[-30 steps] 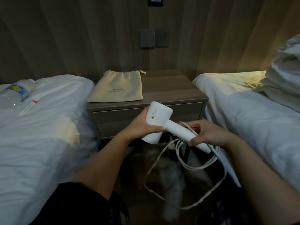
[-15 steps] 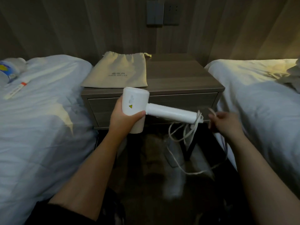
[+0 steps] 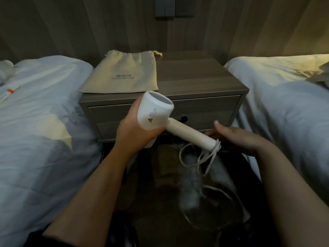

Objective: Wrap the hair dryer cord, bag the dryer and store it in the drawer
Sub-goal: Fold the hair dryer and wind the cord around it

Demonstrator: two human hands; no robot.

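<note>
My left hand (image 3: 131,132) grips the round head of the white hair dryer (image 3: 154,113), whose handle points down to the right in front of the nightstand. The white cord (image 3: 192,163) is looped a few turns round the handle's end, and the rest hangs in loose loops toward the dark floor. Just right of the handle's end is my right hand (image 3: 238,138), thumb raised and fingers reaching behind the handle; I see no cord in it. A beige drawstring bag (image 3: 122,75) lies flat on the nightstand's left half. The drawer (image 3: 204,111) below is closed.
The wooden nightstand (image 3: 195,77) stands between two beds with white covers, the left bed (image 3: 35,122) and the right bed (image 3: 284,104). A small white tube with an orange band (image 3: 8,92) lies on the left bed. Wall switches (image 3: 174,8) sit above.
The dryer has tilted so its open end faces up and its handle slants down to the right. My right hand came in from the right to the handle's end. The view shifted downward.
</note>
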